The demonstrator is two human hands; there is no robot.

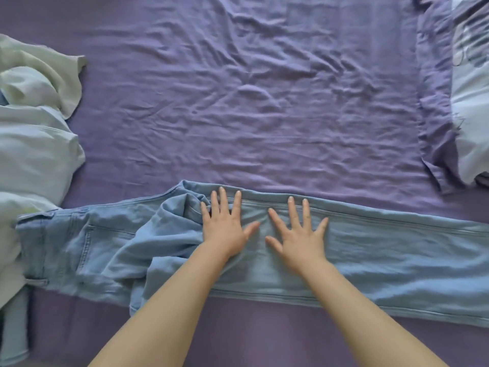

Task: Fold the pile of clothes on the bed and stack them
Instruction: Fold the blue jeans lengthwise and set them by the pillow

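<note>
**Jeans flat under two spread hands**

Jeans (370, 250), one pair in pale blue denim, lie crosswise over the lower half of the frame, waistband and back pocket at lower left, the legs running off the right edge. The legs lie one on the other and look smooth on the right; near the middle left the cloth bunches into loose folds. A seam runs along the far edge.

Two bare hands rest palm down on the denim at centre, side by side and just apart. The left hand (225, 229) lies flat with fingers spread and straight, its fingertips near the far seam, beside the bunched folds. The right hand (299, 237) is likewise flat and splayed. Neither grips anything.

Nearest the viewer, a strip of purple sheet (264, 115) shows bare between the forearms below the jeans. Beyond the jeans the sheet stretches wide and wrinkled to the top of the frame.

At the left edge sits one pile (34, 144) of pale clothes, touching the waistband. At upper right lies one pillow (471, 107), well apart from the jeans.
</note>
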